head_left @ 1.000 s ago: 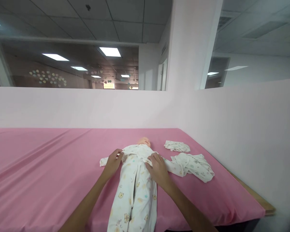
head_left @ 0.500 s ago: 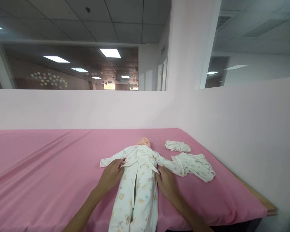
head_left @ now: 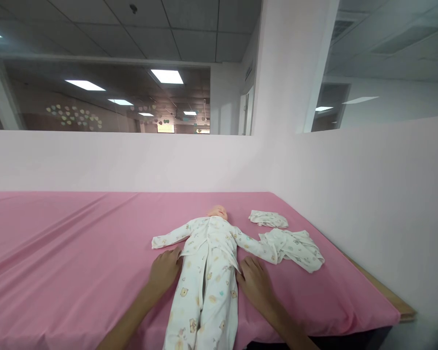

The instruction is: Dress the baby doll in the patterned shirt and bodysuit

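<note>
A baby doll (head_left: 218, 211) lies on its back, head away from me, arms spread. It wears a white top (head_left: 213, 235) printed with small bears and white trousers (head_left: 193, 296) in a matching print. My left hand (head_left: 165, 268) is closed at the top's lower left edge, beside the doll's waist. On the other side, the pointed lower right corner of the top reaches into the curled fingers of my right hand (head_left: 254, 282). The fingertips of both hands are partly hidden. The trouser legs run out of view at the bottom.
Pink cloth (head_left: 76, 253) covers the table. Right of the doll lie a folded white printed garment (head_left: 268, 218) and a crumpled one (head_left: 295, 248), which touches the doll's right-hand sleeve. White walls (head_left: 131, 160) with windows stand behind and to the right.
Both hands have moved a little down toward me and outward along the top's hem, and the hem looks pulled straighter. The view has shifted slightly.
</note>
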{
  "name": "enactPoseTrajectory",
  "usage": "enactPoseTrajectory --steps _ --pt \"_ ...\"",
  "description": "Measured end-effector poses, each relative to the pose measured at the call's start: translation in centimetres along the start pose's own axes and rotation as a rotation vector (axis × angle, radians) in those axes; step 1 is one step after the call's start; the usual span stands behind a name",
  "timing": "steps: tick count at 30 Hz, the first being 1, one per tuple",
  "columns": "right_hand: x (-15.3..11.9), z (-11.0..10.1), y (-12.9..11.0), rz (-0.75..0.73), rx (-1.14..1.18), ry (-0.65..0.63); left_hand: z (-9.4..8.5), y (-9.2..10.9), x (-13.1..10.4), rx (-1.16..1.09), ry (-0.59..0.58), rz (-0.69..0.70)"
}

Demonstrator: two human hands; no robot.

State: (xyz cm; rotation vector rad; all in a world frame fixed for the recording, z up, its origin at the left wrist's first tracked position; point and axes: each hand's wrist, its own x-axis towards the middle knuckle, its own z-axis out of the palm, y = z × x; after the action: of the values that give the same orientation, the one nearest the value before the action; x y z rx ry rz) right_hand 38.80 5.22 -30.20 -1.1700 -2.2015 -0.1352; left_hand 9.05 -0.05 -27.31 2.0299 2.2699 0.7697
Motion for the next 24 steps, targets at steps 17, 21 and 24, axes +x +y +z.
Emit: enactPoseTrajectory --steps 17,21,24 --pt "6.7 -2.0 -6.3 -0.282 -0.037 0.283 -2.4 6.5 -0.2 -0.151 0.266 0.465" --pt "4.8 -1.9 -7.1 -0.282 0.07 0.234 -1.7 5.8 0.0 -0.109 0.273 0.411" --pt "3.7 -2.1 -7.7 -0.343 0.097 0.135 -1.3 5.6 0.0 -0.122 0.192 0.39"
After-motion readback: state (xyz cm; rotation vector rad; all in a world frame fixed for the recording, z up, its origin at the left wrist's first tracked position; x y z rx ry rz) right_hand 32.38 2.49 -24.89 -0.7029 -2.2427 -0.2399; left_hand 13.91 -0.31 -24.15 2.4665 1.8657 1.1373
